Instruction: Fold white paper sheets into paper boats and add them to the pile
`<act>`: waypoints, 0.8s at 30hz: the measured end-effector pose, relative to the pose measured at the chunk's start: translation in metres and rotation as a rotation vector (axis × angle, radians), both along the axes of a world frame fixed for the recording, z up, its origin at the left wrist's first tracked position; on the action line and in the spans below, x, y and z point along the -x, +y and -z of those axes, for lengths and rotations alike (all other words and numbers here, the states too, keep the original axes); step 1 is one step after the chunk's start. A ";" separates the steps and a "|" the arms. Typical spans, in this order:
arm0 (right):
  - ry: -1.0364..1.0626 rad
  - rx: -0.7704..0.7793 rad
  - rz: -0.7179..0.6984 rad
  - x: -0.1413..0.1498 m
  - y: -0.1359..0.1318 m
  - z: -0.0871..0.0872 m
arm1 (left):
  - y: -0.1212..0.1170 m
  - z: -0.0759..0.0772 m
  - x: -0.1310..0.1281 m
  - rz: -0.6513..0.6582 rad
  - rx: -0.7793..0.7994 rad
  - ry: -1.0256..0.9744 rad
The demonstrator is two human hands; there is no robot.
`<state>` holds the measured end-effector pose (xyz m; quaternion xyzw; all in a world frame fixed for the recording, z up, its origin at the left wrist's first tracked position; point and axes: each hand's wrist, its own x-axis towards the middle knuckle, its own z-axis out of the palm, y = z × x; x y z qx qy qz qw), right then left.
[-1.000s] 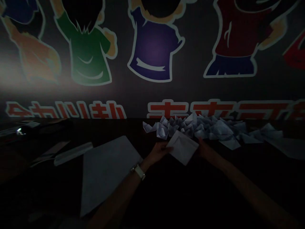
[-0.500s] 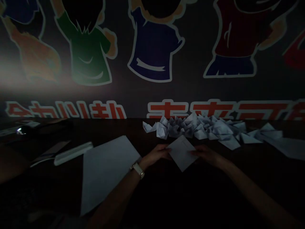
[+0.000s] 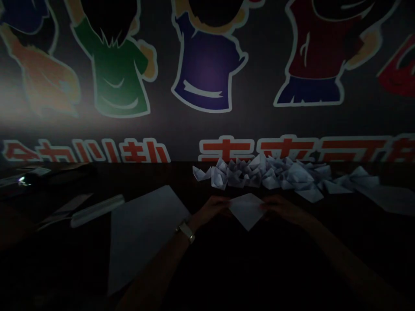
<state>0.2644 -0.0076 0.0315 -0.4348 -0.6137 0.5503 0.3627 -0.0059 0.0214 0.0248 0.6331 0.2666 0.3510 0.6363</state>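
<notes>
A small piece of white paper (image 3: 247, 212) is held between my two hands over the dark table, one corner pointing down toward me. Its upper edge now looks blunt, with a shallow peak. My left hand (image 3: 216, 206), below a wrist with a pale-strapped watch, is closed on the left corner. On the opposite corner, my right hand (image 3: 279, 207) is closed too; its fingers are dim in the low light. Just beyond the hands lies a heap of folded white paper boats (image 3: 300, 173).
Left of my left forearm lies a stack of white sheets (image 3: 145, 233). A long pale object (image 3: 97, 211) rests further left, near a dark item with a bright glint (image 3: 25, 180). More white paper (image 3: 391, 198) lies at right. A cartoon-printed wall (image 3: 162, 125) stands behind.
The paper's top corner has tipped or folded down, so the diamond looks flatter on top. My hands stay on its side corners. The whole view has shifted slightly.
</notes>
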 end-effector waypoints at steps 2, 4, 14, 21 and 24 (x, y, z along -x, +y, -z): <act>0.051 0.009 -0.017 -0.001 -0.001 -0.001 | 0.002 0.001 0.001 -0.011 0.000 0.001; 0.088 0.006 0.010 0.000 0.000 -0.001 | 0.004 0.004 0.002 -0.027 0.007 -0.002; 0.206 -0.168 0.316 0.015 0.008 0.014 | 0.012 0.015 -0.003 -0.168 0.027 -0.252; 0.084 -0.385 0.366 0.037 -0.003 0.014 | -0.013 0.016 -0.032 -0.165 0.116 -0.265; 0.076 -0.372 0.358 0.041 -0.006 0.015 | -0.017 0.019 -0.037 -0.194 0.101 -0.185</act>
